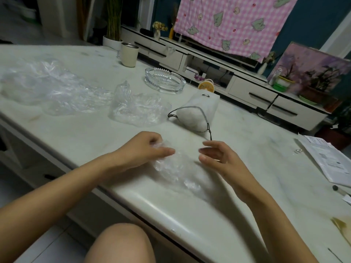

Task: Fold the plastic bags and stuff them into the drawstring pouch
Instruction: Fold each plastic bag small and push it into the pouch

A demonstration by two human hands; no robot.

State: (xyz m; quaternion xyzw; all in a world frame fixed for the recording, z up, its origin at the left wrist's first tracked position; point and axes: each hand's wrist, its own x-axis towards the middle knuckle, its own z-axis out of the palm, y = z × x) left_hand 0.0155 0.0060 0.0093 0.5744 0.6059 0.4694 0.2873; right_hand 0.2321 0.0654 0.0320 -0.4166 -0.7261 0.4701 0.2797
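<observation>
At the worktop's near edge, a person's left grip clenches one end of a crumpled clear bag. The right grip hovers just beside it, fingers loose, holding nothing. Behind them the pouch lies plump, seemingly part-filled. A small bag and a large bag lie unfolded at left, so most of the job appears to remain.

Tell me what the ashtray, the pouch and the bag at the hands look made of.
Ashtray: probably clear glass, thick and glossy, with ribbed walls.
Pouch: white matte fabric, possibly non-woven, with a dark cord.
Bag: thin clear plastic film, crinkled and shiny.
</observation>
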